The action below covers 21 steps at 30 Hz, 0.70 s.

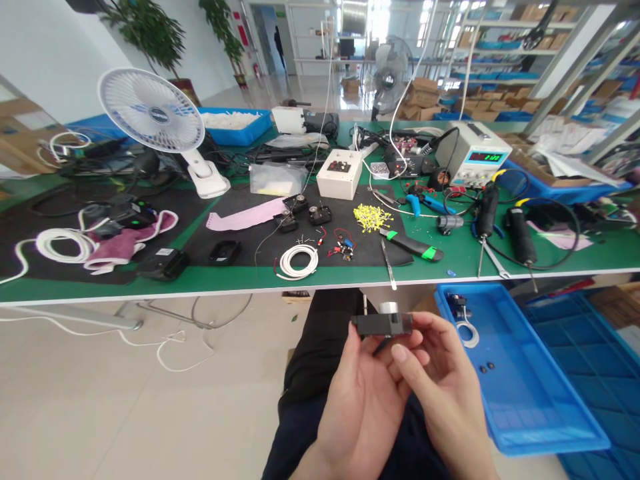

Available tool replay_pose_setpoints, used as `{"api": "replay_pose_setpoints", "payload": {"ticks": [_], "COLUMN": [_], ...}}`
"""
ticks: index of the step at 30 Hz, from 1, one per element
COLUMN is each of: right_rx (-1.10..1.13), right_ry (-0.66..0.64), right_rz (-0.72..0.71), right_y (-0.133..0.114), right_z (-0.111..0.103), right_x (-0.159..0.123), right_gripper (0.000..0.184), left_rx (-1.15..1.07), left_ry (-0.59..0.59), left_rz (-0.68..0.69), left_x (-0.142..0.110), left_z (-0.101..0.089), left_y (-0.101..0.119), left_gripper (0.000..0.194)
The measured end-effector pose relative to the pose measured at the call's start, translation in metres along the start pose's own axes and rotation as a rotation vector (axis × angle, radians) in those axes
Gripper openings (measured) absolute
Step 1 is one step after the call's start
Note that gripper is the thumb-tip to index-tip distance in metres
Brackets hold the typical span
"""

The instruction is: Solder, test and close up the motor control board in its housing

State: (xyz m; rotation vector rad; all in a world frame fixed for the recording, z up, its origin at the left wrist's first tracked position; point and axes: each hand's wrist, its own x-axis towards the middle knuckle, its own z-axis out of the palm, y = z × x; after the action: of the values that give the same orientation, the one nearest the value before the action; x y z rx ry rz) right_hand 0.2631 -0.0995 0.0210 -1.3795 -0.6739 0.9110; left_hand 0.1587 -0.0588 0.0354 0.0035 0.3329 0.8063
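Note:
Over my lap, in front of the bench edge, both hands hold a small flat black housing point(380, 325) with a silver round knob-like part and a thin metal post standing up from its top. My left hand point(360, 400) grips its left end and supports it from below. The fingers of my right hand point(443, 373) close on its right end, with the thumb bent in front, just under it. The underside is hidden by my fingers. On the bench beyond lie similar black parts point(320, 214), a coil of white cable point(299, 261) and tweezers point(388, 265).
On the green bench point(240, 279) are yellow-tipped pieces point(371, 218), a green-black knife point(413, 245), two power screwdrivers point(486, 210), a cream switch box point(340, 175) and a white fan point(155, 113). A blue tray point(520, 393) sits low at my right.

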Motion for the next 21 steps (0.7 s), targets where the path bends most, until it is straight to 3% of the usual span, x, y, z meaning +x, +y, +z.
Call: {"api": "replay_pose_setpoints", "payload": {"ticks": [13,21], "right_rx": [0.041,0.137], "right_ry": [-0.032,-0.115], "right_rz": [0.025,0.074], "right_y": [0.011,0.015], "right_z": [-0.003,-0.007], "right_x": [0.003,0.006], "right_gripper": [0.050,0.047], "left_rx": [0.019,0.107], "left_ry": [0.023,-0.014], "left_rz": [0.043,0.133], "left_x": [-0.005,-0.005], "left_z": [0.001,-0.002], "left_y": [-0.004,-0.008], "left_gripper": [0.057,0.061]}}
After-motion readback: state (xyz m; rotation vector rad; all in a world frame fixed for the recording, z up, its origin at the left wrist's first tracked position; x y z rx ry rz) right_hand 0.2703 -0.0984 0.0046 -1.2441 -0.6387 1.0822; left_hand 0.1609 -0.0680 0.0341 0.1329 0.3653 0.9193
